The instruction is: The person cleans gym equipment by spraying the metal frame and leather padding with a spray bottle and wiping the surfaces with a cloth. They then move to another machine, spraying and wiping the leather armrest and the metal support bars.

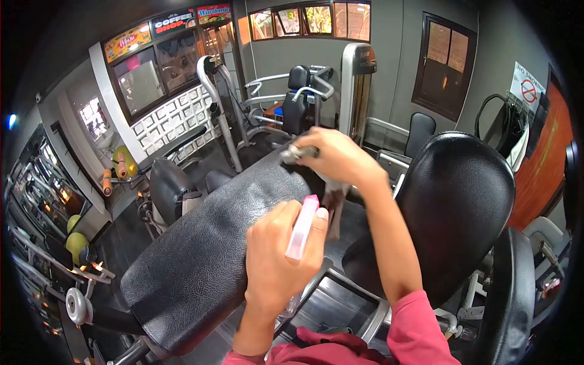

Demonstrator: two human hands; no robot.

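Observation:
My left hand (280, 255) is closed around a clear spray bottle with a pink top (302, 228), held near the side of a long black padded bench (207, 249). Farther forward, my right hand (334, 157) grips a crumpled grey cloth (295, 154) at the bench's far end. The cloth seems to touch the pad there. A blurred, light-coloured part of something hangs below my right hand, and I cannot make out what it is.
A black padded backrest (456, 207) stands close on the right. Metal frame bars (353, 292) lie below. Ahead are a tall machine post (350, 91) and another seat machine (296, 112). Exercise balls (77, 244) sit at left.

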